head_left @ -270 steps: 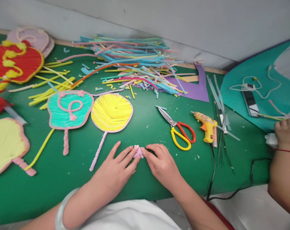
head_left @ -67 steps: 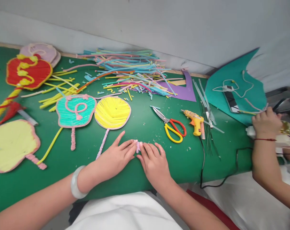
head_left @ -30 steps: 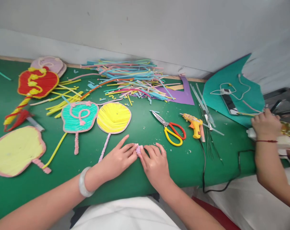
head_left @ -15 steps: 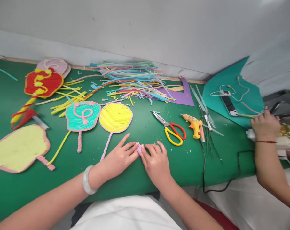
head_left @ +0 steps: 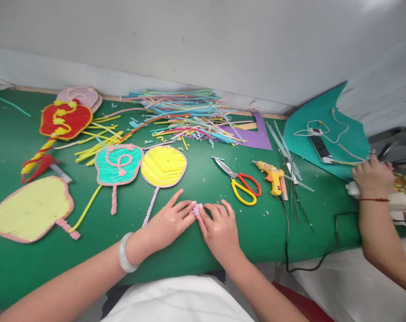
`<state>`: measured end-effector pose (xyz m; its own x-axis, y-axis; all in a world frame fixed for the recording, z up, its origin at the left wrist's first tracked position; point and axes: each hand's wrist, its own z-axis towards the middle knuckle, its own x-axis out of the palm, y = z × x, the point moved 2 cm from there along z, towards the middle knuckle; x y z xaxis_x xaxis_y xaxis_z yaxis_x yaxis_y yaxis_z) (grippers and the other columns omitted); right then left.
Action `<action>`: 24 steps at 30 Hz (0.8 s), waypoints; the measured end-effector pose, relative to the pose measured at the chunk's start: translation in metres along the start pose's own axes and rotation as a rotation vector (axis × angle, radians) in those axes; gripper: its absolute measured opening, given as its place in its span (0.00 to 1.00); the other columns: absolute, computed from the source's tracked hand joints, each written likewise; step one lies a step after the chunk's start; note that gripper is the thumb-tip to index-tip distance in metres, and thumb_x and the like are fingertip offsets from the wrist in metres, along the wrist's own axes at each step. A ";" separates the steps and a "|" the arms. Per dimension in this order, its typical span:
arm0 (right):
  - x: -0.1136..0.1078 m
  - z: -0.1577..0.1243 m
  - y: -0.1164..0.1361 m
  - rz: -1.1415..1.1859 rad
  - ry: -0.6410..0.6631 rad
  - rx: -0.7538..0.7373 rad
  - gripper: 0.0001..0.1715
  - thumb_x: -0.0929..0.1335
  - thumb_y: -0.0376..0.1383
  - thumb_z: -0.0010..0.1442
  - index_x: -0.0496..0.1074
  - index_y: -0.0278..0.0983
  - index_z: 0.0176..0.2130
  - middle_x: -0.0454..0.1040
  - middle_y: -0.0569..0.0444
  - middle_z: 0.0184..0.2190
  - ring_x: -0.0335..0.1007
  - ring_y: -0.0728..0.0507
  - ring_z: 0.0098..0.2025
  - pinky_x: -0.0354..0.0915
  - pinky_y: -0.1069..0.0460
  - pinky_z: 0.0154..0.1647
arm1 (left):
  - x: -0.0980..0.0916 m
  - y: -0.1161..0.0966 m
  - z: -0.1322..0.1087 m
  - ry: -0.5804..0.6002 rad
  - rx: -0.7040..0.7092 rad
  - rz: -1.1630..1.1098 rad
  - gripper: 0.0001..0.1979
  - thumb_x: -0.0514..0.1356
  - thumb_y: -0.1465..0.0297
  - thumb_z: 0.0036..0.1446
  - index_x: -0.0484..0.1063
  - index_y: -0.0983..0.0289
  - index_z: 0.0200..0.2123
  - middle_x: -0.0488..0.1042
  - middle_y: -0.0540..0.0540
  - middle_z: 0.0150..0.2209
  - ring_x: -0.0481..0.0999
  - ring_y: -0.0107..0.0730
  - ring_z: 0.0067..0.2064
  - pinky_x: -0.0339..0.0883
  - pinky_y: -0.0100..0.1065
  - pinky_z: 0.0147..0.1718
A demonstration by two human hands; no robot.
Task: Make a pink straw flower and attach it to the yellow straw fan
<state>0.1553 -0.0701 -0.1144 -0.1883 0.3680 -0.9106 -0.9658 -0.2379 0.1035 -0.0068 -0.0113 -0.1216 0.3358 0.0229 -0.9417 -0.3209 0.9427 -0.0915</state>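
My left hand (head_left: 167, 221) and my right hand (head_left: 218, 228) meet at the near edge of the green table (head_left: 196, 188). Their fingertips pinch a small lilac pipe-cleaner piece (head_left: 196, 209) pressed on the cloth. My left index finger points out toward the pink stem of a yellow fan (head_left: 163, 166). A pale bangle (head_left: 125, 259) sits on my left wrist. Much of the lilac piece is hidden by my fingers.
A teal fan (head_left: 118, 165), a pale yellow fan (head_left: 31, 209) and a red fan (head_left: 65, 120) lie left. A heap of coloured pipe cleaners (head_left: 185, 115) is at the back. Scissors (head_left: 239, 181) and a yellow glue gun (head_left: 273, 176) lie right. Another person's hand (head_left: 372, 176) works at the far right.
My hands stay together on the lilac piece with only small finger shifts. The view has drifted, so the table's things sit a little lower and further right.
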 end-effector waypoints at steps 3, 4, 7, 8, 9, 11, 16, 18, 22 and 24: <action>0.000 0.001 -0.001 -0.006 0.000 -0.010 0.09 0.68 0.35 0.65 0.76 0.39 0.45 0.78 0.52 0.39 0.69 0.44 0.41 0.55 0.42 0.59 | -0.001 -0.001 0.000 -0.006 -0.001 -0.002 0.14 0.53 0.79 0.62 0.69 0.70 0.51 0.76 0.64 0.51 0.72 0.44 0.54 0.53 0.60 0.63; 0.000 0.001 -0.001 -0.008 0.001 -0.014 0.09 0.68 0.35 0.65 0.76 0.39 0.45 0.78 0.52 0.39 0.69 0.44 0.41 0.55 0.42 0.59 | -0.001 -0.001 0.000 -0.008 0.000 -0.003 0.14 0.53 0.79 0.63 0.69 0.69 0.51 0.76 0.64 0.51 0.72 0.44 0.55 0.53 0.60 0.63; 0.000 0.002 -0.001 -0.009 -0.004 -0.019 0.08 0.68 0.36 0.65 0.76 0.39 0.44 0.78 0.53 0.38 0.69 0.44 0.41 0.55 0.42 0.59 | -0.002 -0.001 0.001 -0.011 0.007 0.002 0.14 0.53 0.79 0.62 0.69 0.70 0.50 0.76 0.65 0.50 0.72 0.44 0.54 0.54 0.60 0.63; 0.000 0.002 -0.001 -0.008 -0.005 -0.019 0.08 0.68 0.36 0.65 0.76 0.39 0.44 0.78 0.53 0.38 0.69 0.44 0.41 0.55 0.42 0.59 | -0.003 -0.002 0.001 -0.010 0.008 0.006 0.14 0.53 0.79 0.62 0.69 0.70 0.50 0.76 0.65 0.50 0.73 0.44 0.54 0.54 0.60 0.63; 0.000 0.002 -0.001 -0.007 -0.007 -0.017 0.08 0.68 0.36 0.65 0.76 0.39 0.44 0.78 0.53 0.38 0.69 0.44 0.41 0.55 0.42 0.59 | -0.003 -0.002 0.002 -0.010 0.008 0.008 0.14 0.53 0.79 0.62 0.69 0.70 0.50 0.76 0.65 0.50 0.73 0.44 0.54 0.54 0.61 0.63; 0.000 0.002 0.000 -0.008 -0.007 -0.014 0.08 0.68 0.35 0.65 0.76 0.39 0.44 0.78 0.53 0.38 0.69 0.44 0.41 0.55 0.42 0.59 | -0.004 -0.002 0.002 -0.014 0.007 0.003 0.14 0.53 0.80 0.62 0.69 0.70 0.50 0.76 0.66 0.50 0.72 0.44 0.54 0.54 0.61 0.63; 0.001 0.001 0.000 -0.009 -0.007 -0.007 0.09 0.68 0.35 0.65 0.76 0.39 0.45 0.78 0.53 0.39 0.69 0.45 0.41 0.55 0.41 0.59 | -0.006 -0.002 0.004 -0.019 0.008 0.011 0.14 0.51 0.80 0.63 0.70 0.69 0.49 0.77 0.64 0.49 0.74 0.44 0.53 0.57 0.60 0.62; 0.001 0.001 -0.001 -0.003 -0.005 -0.005 0.09 0.68 0.36 0.65 0.76 0.39 0.45 0.78 0.53 0.39 0.70 0.44 0.41 0.55 0.41 0.59 | -0.007 -0.001 0.004 -0.023 0.004 0.016 0.14 0.51 0.80 0.63 0.70 0.69 0.48 0.77 0.64 0.49 0.74 0.44 0.52 0.57 0.60 0.62; 0.001 0.001 -0.001 -0.002 -0.002 -0.001 0.09 0.68 0.36 0.65 0.76 0.40 0.45 0.78 0.52 0.39 0.70 0.45 0.41 0.55 0.41 0.60 | -0.006 0.000 0.003 -0.019 0.010 -0.003 0.14 0.51 0.79 0.63 0.69 0.71 0.50 0.77 0.65 0.49 0.74 0.44 0.53 0.55 0.60 0.62; 0.001 0.000 -0.001 -0.003 -0.008 0.004 0.09 0.68 0.36 0.65 0.76 0.40 0.45 0.78 0.52 0.39 0.70 0.45 0.42 0.55 0.41 0.60 | -0.006 0.000 0.002 -0.006 0.018 -0.013 0.15 0.51 0.80 0.63 0.68 0.71 0.52 0.77 0.66 0.50 0.73 0.44 0.54 0.53 0.61 0.63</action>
<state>0.1557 -0.0694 -0.1154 -0.1868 0.3759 -0.9076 -0.9671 -0.2330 0.1025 -0.0070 -0.0102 -0.1149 0.3453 0.0128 -0.9384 -0.3007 0.9487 -0.0977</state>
